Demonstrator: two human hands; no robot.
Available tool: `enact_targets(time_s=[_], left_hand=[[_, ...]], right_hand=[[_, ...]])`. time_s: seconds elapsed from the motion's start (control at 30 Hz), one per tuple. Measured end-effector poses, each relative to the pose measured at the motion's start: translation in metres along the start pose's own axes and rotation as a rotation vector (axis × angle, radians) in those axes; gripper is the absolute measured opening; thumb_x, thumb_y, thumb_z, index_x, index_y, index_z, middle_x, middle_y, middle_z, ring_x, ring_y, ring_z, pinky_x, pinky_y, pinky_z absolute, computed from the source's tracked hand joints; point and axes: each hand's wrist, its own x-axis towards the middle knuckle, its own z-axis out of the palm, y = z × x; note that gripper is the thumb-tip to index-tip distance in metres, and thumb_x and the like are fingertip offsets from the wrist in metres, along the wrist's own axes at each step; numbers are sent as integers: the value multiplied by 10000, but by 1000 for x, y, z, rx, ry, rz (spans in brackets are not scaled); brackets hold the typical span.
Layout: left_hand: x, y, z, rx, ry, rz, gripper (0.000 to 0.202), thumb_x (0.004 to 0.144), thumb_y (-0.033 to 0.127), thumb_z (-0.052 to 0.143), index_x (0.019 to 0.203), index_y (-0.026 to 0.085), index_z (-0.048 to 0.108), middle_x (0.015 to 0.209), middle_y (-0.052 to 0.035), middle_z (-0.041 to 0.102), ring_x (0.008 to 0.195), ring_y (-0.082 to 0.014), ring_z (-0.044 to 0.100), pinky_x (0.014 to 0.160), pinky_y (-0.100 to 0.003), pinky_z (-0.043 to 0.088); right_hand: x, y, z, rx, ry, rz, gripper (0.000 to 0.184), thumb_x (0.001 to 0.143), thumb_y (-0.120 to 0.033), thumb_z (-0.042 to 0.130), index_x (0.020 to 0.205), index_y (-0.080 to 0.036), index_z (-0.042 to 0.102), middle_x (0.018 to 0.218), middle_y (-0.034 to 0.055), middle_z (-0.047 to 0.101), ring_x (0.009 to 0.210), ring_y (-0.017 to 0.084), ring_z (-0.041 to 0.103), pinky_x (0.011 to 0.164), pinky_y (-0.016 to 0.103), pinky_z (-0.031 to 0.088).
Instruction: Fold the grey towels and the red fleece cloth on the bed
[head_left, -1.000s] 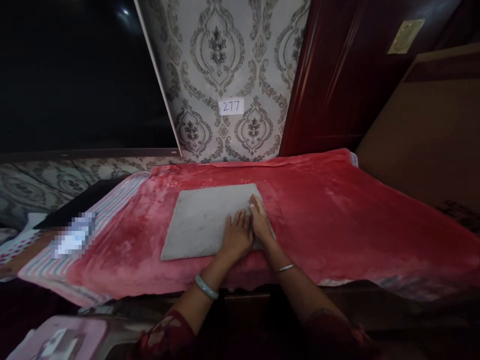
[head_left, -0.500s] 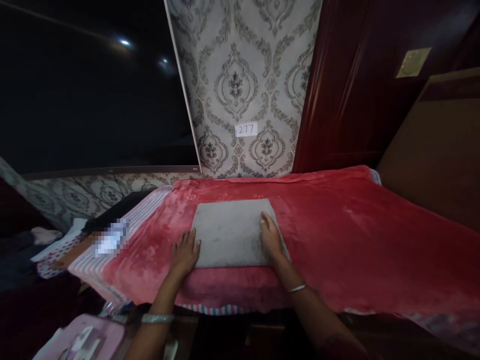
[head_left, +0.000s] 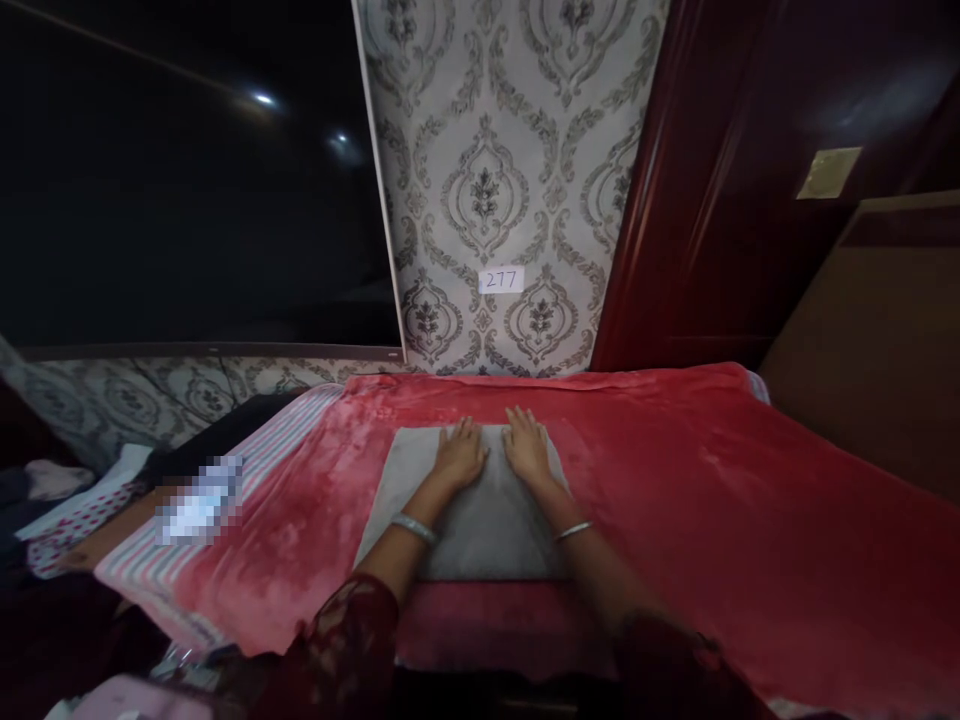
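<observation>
At the far left a dark glossy panel fills the upper part of the view, with two small spots of light reflected in it. Below it, at the left edge, lies a heap of clothes, one piece white with red dots. Just right of the heap runs the striped border of a red plush blanket, which covers the raised surface from there to the right edge of the view.

A grey folded cloth lies flat on the blanket, in the middle of the scene and towards its near edge. Both hands rest on the far part of this cloth, side by side and close together without touching. The left hand lies palm down, its fingers stretched out and slightly spread, gripping nothing; a pale bangle sits on its wrist, and a dark red lace sleeve covers the forearm nearer the camera. The right hand is also pressed flat, fingers open and pointing to the far side, with a thin metal bangle at the wrist.

Behind the hands, patterned grey wallpaper rises on the far wall, bearing a small paper label that reads 277. Right of the wallpaper stands a dark red wooden door with a brass plate. A brown board leans at the far right.
</observation>
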Motion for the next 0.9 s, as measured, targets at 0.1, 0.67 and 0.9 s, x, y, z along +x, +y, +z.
enact_targets(time_s=[0.1,0.67,0.9], left_hand=[[11,-6,19,-14,-24,-5,590,995,410,336,1519,139,364,1615,-154,289,1513,-274,218,1215,-559,166],[7,-129,21,-146,143,-419,480,981,278,309,1332,72,563,1396,-229,562,1339,-307,497,1096,-453,385],[-5,-138,8,-367,185,-532,360,885,283,506,1144,96,674,1148,-205,708,1138,-329,645,961,-414,495]], right_hand=[[-11,3,5,-356,-236,-48,480,958,-322,474,1412,-188,552,1534,132,439,1468,325,274,1185,567,141],[-17,4,3,-546,-357,-30,533,1021,-413,351,1507,-212,440,1586,92,364,1475,311,246,1186,509,145],[-15,-1,-1,-485,-335,-11,517,1012,-406,380,1492,-231,458,1577,74,385,1477,294,252,1195,507,154]])
